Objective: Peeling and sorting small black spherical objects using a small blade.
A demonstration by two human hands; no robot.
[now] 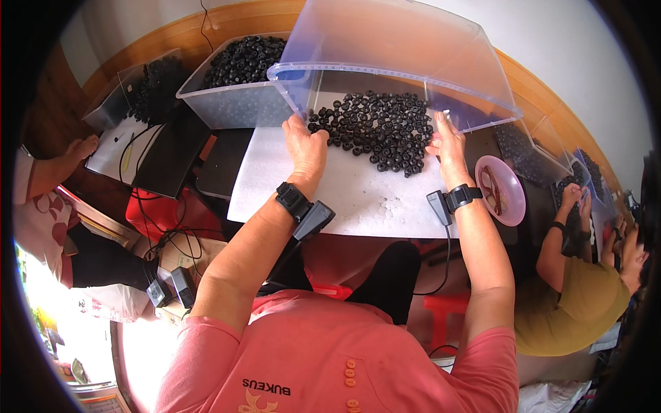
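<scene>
A large clear plastic bin (399, 41) is tipped on its side at the back of the white sheet (323, 196), its opening facing me. Many small black ring-shaped parts (379, 131) lie spread from its mouth onto the sheet. My left hand (306, 146) grips the bin's lower left rim, its thumb beside the parts. At the lower right rim is my right hand (449, 146), closed on the bin's edge, its fingertips partly hidden. The parts lie between both hands.
Left of the tipped bin stands another clear bin (234, 96) full of black parts. A pink bowl (500, 189) holding brownish items sits by my right wrist. Wrist devices with cables hang from both arms. Co-workers sit left and right, one in a mustard shirt (578, 303).
</scene>
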